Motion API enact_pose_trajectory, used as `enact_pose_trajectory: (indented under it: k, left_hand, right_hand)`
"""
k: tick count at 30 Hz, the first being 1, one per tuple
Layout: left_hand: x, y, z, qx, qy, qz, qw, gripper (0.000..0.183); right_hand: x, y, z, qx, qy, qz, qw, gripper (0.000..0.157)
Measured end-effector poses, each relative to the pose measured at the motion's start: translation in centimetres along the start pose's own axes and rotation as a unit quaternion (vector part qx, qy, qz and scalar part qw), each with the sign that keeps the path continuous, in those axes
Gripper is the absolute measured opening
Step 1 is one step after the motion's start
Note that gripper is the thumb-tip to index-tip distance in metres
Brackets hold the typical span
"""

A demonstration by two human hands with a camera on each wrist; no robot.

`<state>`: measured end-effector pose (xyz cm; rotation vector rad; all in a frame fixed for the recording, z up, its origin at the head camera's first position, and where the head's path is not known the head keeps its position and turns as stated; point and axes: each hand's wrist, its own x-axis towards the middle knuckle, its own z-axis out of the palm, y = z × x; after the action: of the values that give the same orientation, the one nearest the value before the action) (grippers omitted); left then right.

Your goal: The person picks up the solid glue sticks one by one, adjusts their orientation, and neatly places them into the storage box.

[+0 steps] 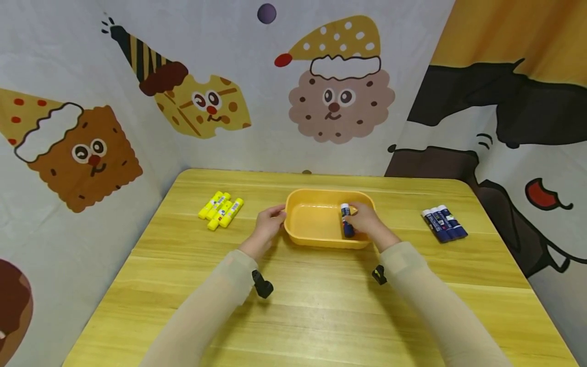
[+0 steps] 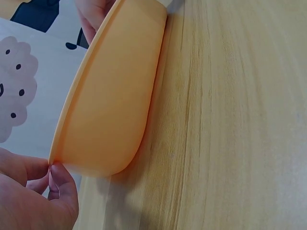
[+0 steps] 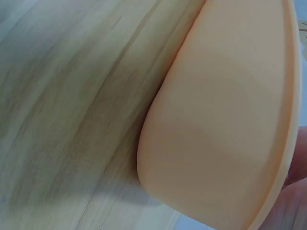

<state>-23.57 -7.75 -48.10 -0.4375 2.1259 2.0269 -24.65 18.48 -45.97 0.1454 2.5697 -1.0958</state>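
Note:
An orange plastic tray [image 1: 316, 219] sits on the table, its outer wall [image 2: 110, 96] filling much of the left wrist view. My left hand [image 1: 267, 228] pinches the tray's left rim between thumb and fingers. Inside the tray, at its right end, my right hand [image 1: 367, 219] holds a dark blue glue stick [image 1: 348, 229] with a white cap, the cap pointing away from me. In the right wrist view the tray wall [image 3: 225, 110] hides the glue stick, and only part of the right hand [image 3: 290, 201] shows past the rim.
Several yellow glue sticks [image 1: 231, 213] lie in a group left of the tray. Dark blue glue sticks with white caps [image 1: 445, 224] lie side by side at the right. Behind the wooden table [image 1: 316, 306] hangs a cartoon-printed cloth [image 1: 270, 148].

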Motion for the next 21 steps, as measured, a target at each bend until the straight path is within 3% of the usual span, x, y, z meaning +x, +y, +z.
enact_pose_trajectory:
  k: [6,21]
  left_hand:
    - [-0.01,0.03,0.04,-0.001,-0.002,-0.003,1.0,0.032]
    - [0.05,-0.03,0.04,0.001,0.002,0.001,1.0,0.031]
  right_hand:
    - [-0.08,-0.04,0.14,-0.093,0.014,-0.014,0.995,0.056]
    - [-0.14,-0.29,0.42,-0.206,0.029,-0.006,0.978,0.032]
